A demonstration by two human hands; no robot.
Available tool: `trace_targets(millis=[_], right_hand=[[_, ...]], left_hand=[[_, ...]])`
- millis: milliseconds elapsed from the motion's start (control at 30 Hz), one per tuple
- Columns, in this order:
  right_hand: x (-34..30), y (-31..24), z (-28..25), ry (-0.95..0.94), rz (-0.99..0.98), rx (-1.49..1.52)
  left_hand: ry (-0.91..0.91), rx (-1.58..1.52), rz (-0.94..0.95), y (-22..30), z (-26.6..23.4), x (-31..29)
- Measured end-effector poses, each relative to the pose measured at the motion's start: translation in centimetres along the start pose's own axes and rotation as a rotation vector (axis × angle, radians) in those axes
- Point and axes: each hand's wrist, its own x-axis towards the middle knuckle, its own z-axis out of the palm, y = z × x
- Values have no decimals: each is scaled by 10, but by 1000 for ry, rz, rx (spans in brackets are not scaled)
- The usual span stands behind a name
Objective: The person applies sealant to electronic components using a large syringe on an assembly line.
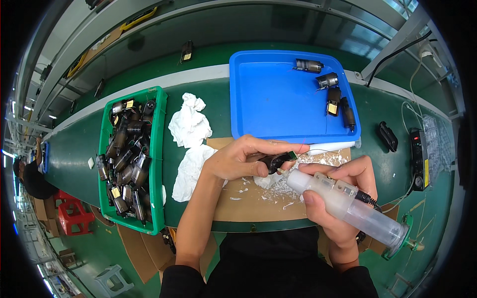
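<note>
My left hand [229,160] pinches a small dark cylindrical part [272,163] with a green end and a thin wire. Wrapped round a translucent glue dispenser [325,195] is my right hand [323,214]. The dispenser has a clear barrel, a green flange at its rear and a black cable plugged into its side. Its nozzle points left and sits right by the part's green end; whether they touch I cannot tell. Below both hands lies a cardboard sheet [238,206], spattered with white residue and scraps.
A blue tray [248,99] at the back holds several dark cylindrical parts. On the left, a green crate [160,149] is heaped with similar parts. Crumpled white tissues [190,121] lie between them. A black object [387,137] and a power strip [419,159] are at right.
</note>
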Motion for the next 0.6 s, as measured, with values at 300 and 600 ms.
trace_targets(millis=[300, 600], right_hand=[[-2, 0, -2, -14, -22, -31], [-1, 1, 1, 2, -34, -36]], left_hand=[[-71, 51, 28, -4, -4, -1], [-74, 59, 30, -3, -4, 0]])
